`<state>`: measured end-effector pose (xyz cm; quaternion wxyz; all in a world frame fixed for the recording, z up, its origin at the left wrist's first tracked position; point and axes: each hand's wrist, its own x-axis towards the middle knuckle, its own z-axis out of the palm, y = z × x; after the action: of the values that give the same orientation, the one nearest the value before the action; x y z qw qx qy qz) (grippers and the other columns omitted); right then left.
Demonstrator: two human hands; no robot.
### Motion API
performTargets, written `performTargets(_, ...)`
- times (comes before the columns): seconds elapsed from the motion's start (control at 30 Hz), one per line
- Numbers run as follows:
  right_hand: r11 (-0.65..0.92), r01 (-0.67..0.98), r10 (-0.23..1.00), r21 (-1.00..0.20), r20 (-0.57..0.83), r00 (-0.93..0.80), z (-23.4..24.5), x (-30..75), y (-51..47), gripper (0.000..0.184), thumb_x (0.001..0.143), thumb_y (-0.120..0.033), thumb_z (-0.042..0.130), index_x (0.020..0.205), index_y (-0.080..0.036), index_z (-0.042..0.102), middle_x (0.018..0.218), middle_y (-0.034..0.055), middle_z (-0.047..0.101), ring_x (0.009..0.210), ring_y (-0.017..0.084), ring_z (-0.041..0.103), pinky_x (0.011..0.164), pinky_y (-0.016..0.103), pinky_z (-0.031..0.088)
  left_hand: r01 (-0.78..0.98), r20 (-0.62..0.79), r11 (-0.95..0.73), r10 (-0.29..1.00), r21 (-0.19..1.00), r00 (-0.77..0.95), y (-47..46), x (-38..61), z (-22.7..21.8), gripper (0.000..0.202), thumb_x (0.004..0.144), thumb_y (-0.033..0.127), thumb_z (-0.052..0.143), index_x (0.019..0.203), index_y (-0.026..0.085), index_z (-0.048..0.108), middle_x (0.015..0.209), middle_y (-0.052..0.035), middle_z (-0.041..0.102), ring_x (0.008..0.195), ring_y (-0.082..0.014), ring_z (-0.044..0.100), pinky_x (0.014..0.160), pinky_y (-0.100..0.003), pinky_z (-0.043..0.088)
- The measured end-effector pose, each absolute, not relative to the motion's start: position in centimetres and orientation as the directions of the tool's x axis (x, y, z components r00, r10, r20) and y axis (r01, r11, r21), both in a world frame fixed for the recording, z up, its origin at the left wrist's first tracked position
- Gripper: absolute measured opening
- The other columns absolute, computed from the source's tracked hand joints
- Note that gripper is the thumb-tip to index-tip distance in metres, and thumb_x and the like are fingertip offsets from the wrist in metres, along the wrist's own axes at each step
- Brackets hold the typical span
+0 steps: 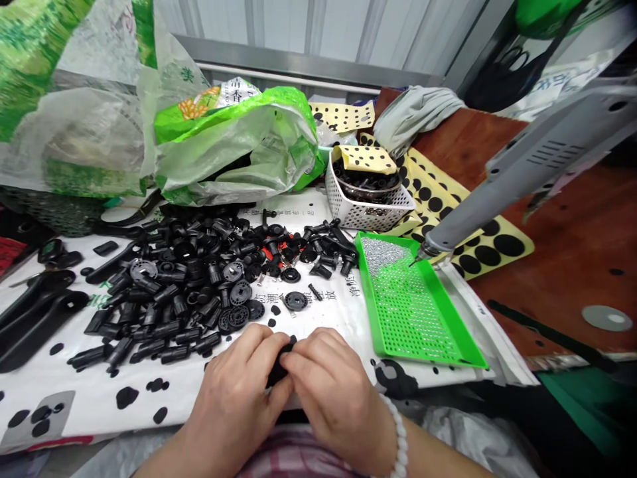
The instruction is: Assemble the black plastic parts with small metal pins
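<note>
My left hand [239, 398] and my right hand [331, 392] meet at the table's near edge, fingers curled and pinched together round a small black plastic part [279, 369], mostly hidden between them. A white bead bracelet [399, 431] circles my right wrist. Just beyond the hands lies a heap of black plastic parts [199, 279] on a white printed sheet [328, 312], with loose black discs [295, 301] close by. A green tray [423, 312] holding small silvery screws sits right of my right hand.
A grey electric screwdriver [522, 172] hangs over the tray from the right. A white basket [365, 199] of black parts stands behind, with yellow sheets of black pads [478, 239] on the brown table. Green-and-clear plastic bags [223, 146] fill the back left.
</note>
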<state>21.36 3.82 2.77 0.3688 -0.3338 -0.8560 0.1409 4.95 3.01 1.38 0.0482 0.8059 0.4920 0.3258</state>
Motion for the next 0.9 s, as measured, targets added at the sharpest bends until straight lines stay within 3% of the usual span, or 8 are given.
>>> performTargets(0.1, 0.603, 0.383, 0.783, -0.7, 0.429, -0.45, 2.5, 21.7, 4.0, 0.021, 0.086, -0.008, 0.047, 0.095, -0.014, 0.065, 0.083, 0.0088, 0.065, 0.078, 0.019, 0.061, 0.07, 0.033, 0.052, 0.767, 0.462, -0.476, 0.846, 0.43, 0.267, 2.9, 5.0, 0.8, 0.02, 0.08, 0.028, 0.06, 0.098, 0.019, 0.058, 0.08, -0.0055, 0.067, 0.067, -0.0196, 0.065, 0.058, -0.026, 0.049)
performTargets(0.17, 0.538, 0.345, 0.819, -0.769, 0.382, -0.428, 2.3, 21.9, 4.1, 0.02, 0.085, -0.008, 0.05, 0.095, -0.016, 0.066, 0.083, 0.0076, 0.066, 0.08, 0.018, 0.062, 0.071, 0.031, 0.053, 0.771, 0.442, -0.447, 0.864, 0.453, 0.242, 2.7, 5.0, 0.4, 0.024, 0.081, 0.033, 0.061, 0.1, 0.019, 0.058, 0.082, -0.0059, 0.07, 0.065, -0.0198, 0.066, 0.056, -0.026, 0.048)
performTargets(0.33, 0.458, 0.389, 0.871, -0.799, 0.317, -0.375, 1.7, 22.1, 4.0, 0.016, 0.082, -0.009, 0.055, 0.088, -0.017, 0.067, 0.081, 0.0067, 0.068, 0.079, 0.019, 0.062, 0.07, 0.031, 0.052, 0.752, 0.363, -0.398, 0.904, 0.526, 0.226, 2.3, 5.3, 0.1, 0.03, 0.082, 0.03, 0.059, 0.109, 0.018, 0.059, 0.083, -0.0069, 0.071, 0.063, -0.0201, 0.066, 0.058, -0.028, 0.05)
performTargets(0.47, 0.413, 0.419, 0.896, -0.809, 0.279, -0.344, 1.3, 22.3, 3.9, 0.015, 0.083, -0.008, 0.054, 0.087, -0.016, 0.066, 0.082, 0.0066, 0.067, 0.079, 0.019, 0.062, 0.071, 0.031, 0.052, 0.616, 0.198, -0.274, 0.961, 0.738, 0.191, 2.1, 5.4, 0.1, 0.033, 0.084, 0.028, 0.057, 0.116, 0.021, 0.058, 0.08, -0.0028, 0.071, 0.063, -0.0167, 0.066, 0.061, -0.025, 0.053)
performTargets(0.6, 0.372, 0.395, 0.925, -0.84, 0.299, -0.234, 0.6, 21.8, 3.6, 0.014, 0.082, -0.009, 0.053, 0.085, -0.019, 0.064, 0.081, 0.0051, 0.063, 0.079, 0.018, 0.06, 0.07, 0.03, 0.051, 0.447, 0.126, -0.14, 0.99, 0.883, 0.062, 1.7, 5.8, -0.2, 0.032, 0.08, 0.027, 0.063, 0.112, 0.024, 0.061, 0.093, -0.0026, 0.074, 0.076, -0.0172, 0.07, 0.071, -0.023, 0.056)
performTargets(0.73, 0.363, 0.366, 0.931, -0.857, 0.35, -0.103, 0.2, 21.1, 3.3, 0.016, 0.081, -0.008, 0.052, 0.085, -0.019, 0.063, 0.089, 0.0071, 0.06, 0.089, 0.02, 0.058, 0.078, 0.034, 0.05, 0.382, 0.127, -0.115, 0.992, 0.917, -0.005, 1.3, 6.3, -0.8, 0.035, 0.078, 0.026, 0.067, 0.112, 0.023, 0.061, 0.095, -0.0027, 0.074, 0.079, -0.0181, 0.071, 0.075, -0.025, 0.057)
performTargets(0.83, 0.283, 0.274, 0.959, -0.919, 0.278, -0.059, 0.2, 20.9, 3.4, 0.016, 0.078, -0.007, 0.054, 0.082, -0.019, 0.064, 0.102, 0.0084, 0.06, 0.101, 0.02, 0.057, 0.087, 0.034, 0.047, 0.402, 0.175, -0.153, 0.984, 0.903, -0.019, 1.1, 6.5, -1.3, 0.036, 0.079, 0.024, 0.066, 0.114, 0.023, 0.059, 0.097, -0.003, 0.074, 0.082, -0.0182, 0.071, 0.078, -0.025, 0.057)
performTargets(0.9, 0.209, 0.169, 0.977, -0.963, 0.199, -0.073, 0.3, 21.0, 3.5, 0.014, 0.076, -0.008, 0.056, 0.08, -0.019, 0.064, 0.1, 0.0073, 0.061, 0.099, 0.019, 0.059, 0.086, 0.031, 0.048, 0.434, 0.216, -0.193, 0.976, 0.88, -0.004, 1.1, 6.5, -1.6, 0.035, 0.08, 0.023, 0.065, 0.114, 0.024, 0.057, 0.098, -0.0025, 0.073, 0.081, -0.0173, 0.071, 0.077, -0.025, 0.057)
